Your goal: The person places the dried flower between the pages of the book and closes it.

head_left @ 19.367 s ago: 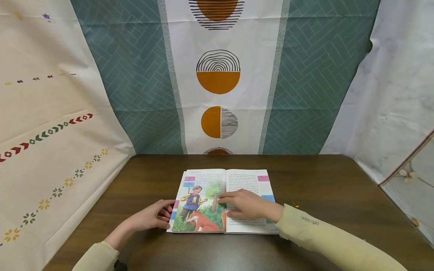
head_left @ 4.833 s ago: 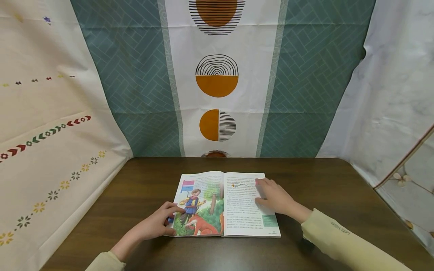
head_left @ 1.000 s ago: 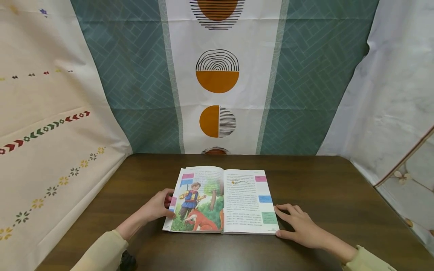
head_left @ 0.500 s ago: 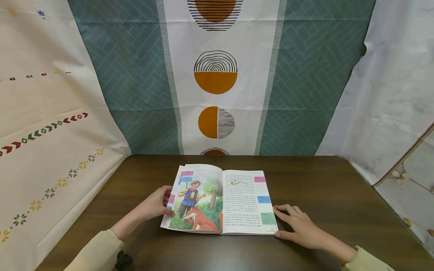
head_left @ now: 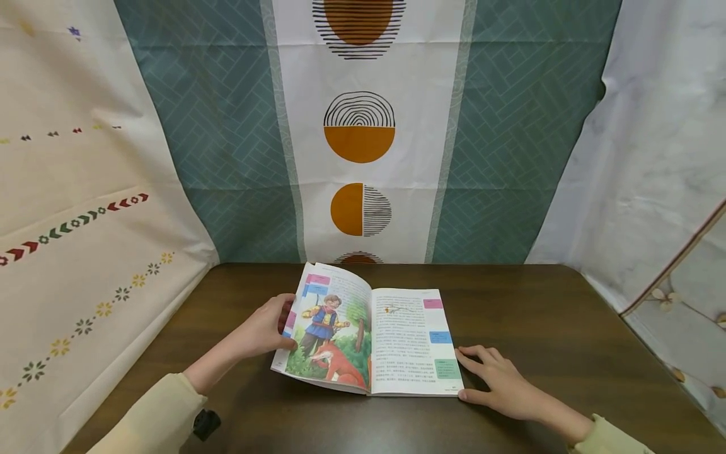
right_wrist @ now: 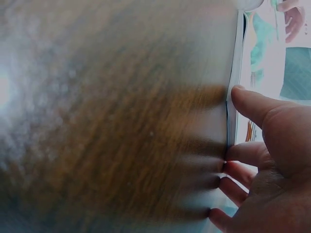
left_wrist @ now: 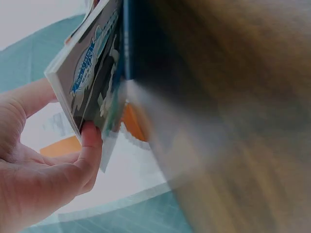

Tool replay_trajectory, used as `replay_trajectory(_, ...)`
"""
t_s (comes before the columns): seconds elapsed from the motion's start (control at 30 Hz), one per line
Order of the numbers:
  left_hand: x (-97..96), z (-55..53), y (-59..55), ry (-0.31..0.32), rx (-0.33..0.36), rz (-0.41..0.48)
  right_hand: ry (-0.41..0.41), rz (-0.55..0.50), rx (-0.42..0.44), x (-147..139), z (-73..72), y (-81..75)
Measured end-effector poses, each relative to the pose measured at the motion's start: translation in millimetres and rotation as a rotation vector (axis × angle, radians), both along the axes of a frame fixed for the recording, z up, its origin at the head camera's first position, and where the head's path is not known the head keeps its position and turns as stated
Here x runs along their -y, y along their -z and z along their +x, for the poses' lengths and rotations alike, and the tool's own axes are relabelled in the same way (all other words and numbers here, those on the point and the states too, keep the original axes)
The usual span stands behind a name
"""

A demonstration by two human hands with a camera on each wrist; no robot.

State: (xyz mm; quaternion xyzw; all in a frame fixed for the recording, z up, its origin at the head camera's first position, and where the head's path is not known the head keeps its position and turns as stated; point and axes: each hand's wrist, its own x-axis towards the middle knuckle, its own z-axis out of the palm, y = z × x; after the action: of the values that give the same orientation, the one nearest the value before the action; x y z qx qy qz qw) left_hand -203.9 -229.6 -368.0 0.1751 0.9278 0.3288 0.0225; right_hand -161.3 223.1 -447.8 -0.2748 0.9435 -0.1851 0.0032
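An illustrated book (head_left: 403, 343) lies open on the dark wooden table, a boy and a red fox pictured on its left page. My left hand (head_left: 261, 328) grips the left edge, thumb on the page and fingers behind. That half is raised and curves up from the spine. In the left wrist view, the left hand (left_wrist: 53, 160) holds the block of pages and the cover (left_wrist: 90, 63) between thumb and fingers. My right hand (head_left: 505, 381) rests on the table with loosely spread fingers, thumb and index at the lower right edge. The right wrist view shows its fingertips (right_wrist: 238, 92) against the book's side.
The brown table (head_left: 527, 315) extends around the book. A patterned teal and white cloth (head_left: 363, 170) hangs behind its far edge. Cream cloth (head_left: 113, 252) drapes at the left and pale marbled cloth (head_left: 652, 157) at the right. A black wrist device (head_left: 206, 424) shows by the left sleeve.
Earlier the right hand was on the pages; it has since moved to the lower right edge. Over the last second the left hand has raised the book's left half, now tilting up more steeply.
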Motion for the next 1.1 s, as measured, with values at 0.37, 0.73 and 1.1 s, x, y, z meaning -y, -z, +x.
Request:
replay_trajectory(0.37,-17.4,-5.9,-28.9,0.047,-0.094,-0.103,0.004,-0.004,0.012,-0.3,0.3,0.0)
replay_trajectory(0.73,-38.4,-12.2,-46.4,0.098,-0.119,-0.090,0.003,-0.005,0.014,-0.4,1.0,1.4)
replay_trajectory(1.1,-65.9,-15.7,-62.3,0.143,-0.127,-0.129,-0.006,-0.020,0.003,-1.1,0.6,3.4)
